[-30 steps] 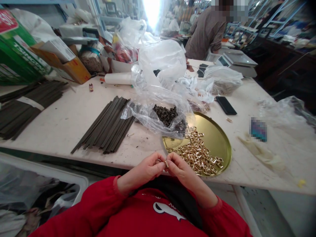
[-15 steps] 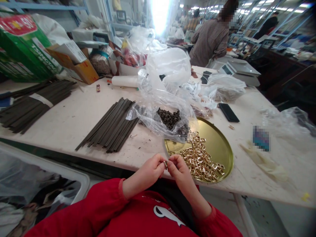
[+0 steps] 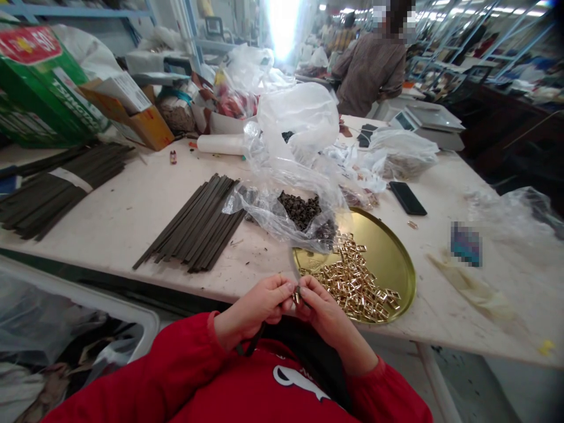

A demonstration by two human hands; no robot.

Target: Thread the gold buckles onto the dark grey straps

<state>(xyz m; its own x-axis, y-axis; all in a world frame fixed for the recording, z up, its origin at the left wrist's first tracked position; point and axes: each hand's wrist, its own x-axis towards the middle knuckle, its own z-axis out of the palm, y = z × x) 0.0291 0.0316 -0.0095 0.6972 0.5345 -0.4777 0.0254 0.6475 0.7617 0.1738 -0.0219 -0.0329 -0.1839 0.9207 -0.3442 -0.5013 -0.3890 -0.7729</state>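
Note:
At the table's front edge my left hand and my right hand meet, fingertips pinched together. Between them is a small gold buckle, partly covered by my fingers. A dark strap hangs below my left hand; its upper part is hidden in the fingers. Just beyond my right hand lies a round gold tray with a heap of gold buckles on it. A pile of dark straps lies on the table to the left.
A clear plastic bag holding small dark pieces overlaps the tray. Banded dark straps lie far left, before a green box. A phone and a scale are on the right. One person stands behind.
My fingertips have shifted slightly around the gold buckle, which now shows more. A length of dark strap has come into sight below my left hand. The person behind has moved a little left.

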